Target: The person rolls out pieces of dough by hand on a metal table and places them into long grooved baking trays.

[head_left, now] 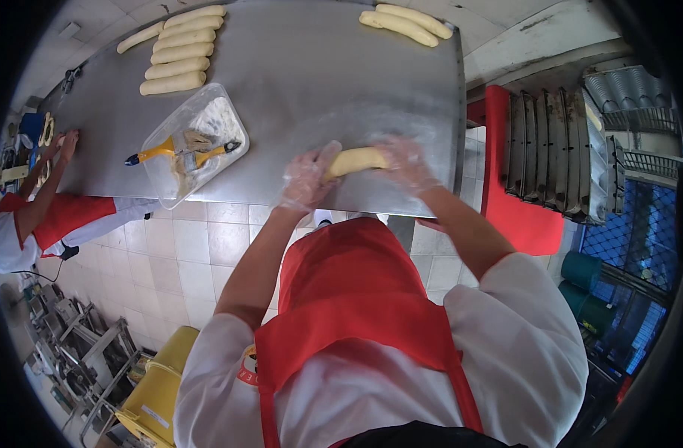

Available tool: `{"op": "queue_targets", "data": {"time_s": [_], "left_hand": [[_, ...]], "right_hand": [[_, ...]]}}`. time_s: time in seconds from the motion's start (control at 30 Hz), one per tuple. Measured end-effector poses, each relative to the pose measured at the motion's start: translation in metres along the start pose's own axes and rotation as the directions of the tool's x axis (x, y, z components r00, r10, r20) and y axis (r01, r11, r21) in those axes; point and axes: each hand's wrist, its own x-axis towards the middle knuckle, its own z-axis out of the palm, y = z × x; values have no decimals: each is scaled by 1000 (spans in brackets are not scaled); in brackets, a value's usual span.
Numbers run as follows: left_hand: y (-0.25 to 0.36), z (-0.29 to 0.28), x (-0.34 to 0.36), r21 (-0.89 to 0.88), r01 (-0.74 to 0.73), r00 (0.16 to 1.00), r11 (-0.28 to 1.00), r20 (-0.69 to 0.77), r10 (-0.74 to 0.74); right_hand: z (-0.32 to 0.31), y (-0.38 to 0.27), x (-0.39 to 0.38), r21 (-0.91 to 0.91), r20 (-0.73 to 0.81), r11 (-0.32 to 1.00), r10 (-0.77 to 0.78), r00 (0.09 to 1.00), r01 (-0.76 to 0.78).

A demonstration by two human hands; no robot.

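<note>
Near the front edge of the metal table, a short, pale, log-shaped piece of dough (pixel 356 160) is held between my hands. My left hand (pixel 310 178), in a clear plastic glove, is closed around its left end. At the opposite end, my right hand (pixel 409 166) grips the dough in a matching glove, slightly blurred. A dusting of flour shows on the table just beyond them. To the left stands a clear plastic tub (pixel 235 112) with white flour, a plastic scoop and yellow-handled brushes (pixel 158 151) in it.
Several dough logs (pixel 179 67) lie in a row at the far left of the metal table (pixel 297 67); two more (pixel 405 26) are at the far right. Stacked metal baking pans (pixel 547 149) stand beside a red surface (pixel 498 216). Another person (pixel 58 216) works at the left end. A yellow bin (pixel 158 396) stands behind.
</note>
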Motion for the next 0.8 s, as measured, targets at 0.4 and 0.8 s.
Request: {"op": "queue_targets", "data": {"time_s": [0.4, 0.8], "left_hand": [[43, 46, -56, 573, 66, 993, 817, 40, -109], [40, 11, 57, 600, -3, 996, 800, 69, -49]], "right_hand": [[-5, -107, -29, 25, -283, 999, 32, 959, -26], [0, -37, 74, -82, -265, 995, 30, 964, -54]]}}
